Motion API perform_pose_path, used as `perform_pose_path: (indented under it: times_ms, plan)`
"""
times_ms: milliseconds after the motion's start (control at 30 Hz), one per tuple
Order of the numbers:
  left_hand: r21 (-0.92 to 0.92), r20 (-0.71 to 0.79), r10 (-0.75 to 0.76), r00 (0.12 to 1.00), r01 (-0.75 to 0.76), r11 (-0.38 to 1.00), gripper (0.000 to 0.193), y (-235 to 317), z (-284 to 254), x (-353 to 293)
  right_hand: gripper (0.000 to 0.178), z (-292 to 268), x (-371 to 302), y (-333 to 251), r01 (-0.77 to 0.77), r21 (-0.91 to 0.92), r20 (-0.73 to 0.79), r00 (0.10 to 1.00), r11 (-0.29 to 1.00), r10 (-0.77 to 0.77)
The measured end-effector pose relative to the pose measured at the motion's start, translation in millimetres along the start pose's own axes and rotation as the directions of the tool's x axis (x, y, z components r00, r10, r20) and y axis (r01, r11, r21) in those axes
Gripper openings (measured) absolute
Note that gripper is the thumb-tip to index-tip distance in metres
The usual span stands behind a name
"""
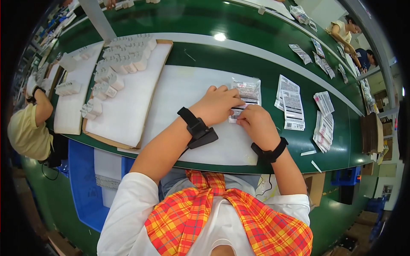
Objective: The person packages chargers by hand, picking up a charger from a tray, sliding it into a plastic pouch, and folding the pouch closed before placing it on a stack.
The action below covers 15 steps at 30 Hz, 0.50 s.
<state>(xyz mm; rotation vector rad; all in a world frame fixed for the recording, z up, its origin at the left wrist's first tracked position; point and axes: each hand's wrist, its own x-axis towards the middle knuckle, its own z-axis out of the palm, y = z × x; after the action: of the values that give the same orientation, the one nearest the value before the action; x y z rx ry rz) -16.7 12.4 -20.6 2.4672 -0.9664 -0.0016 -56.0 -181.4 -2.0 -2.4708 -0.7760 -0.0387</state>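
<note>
Indoors, a big green table point(350, 141) is being partly covered by a white sheet point(168, 98). On it, a clear packet point(247, 89) is being pinched low down by the right hand point(259, 126) and touched by the left hand point(215, 104), whose grip cannot be told. Its tiny print is being blurred.

The left hand point(217, 103) was palm-down just beside the curled right hand point(259, 124), both forearms point(164, 147) angled inward
</note>
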Motion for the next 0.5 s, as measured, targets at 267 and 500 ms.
perform_pose_path:
  times_ms: [267,500]
  plan:
    - [-0.019,0.038,-0.014,0.999,0.015,1.000,0.039,2,-3,1,0.007,-15,2,8,0.437,-0.036,0.348,0.848,0.899,-0.399]
    - [0.023,0.086,-0.063,0.994,0.062,0.998,0.044,6,-8,-5,0.013,-64,-55,3,-0.081,0.119,-0.103,0.990,0.990,0.093]
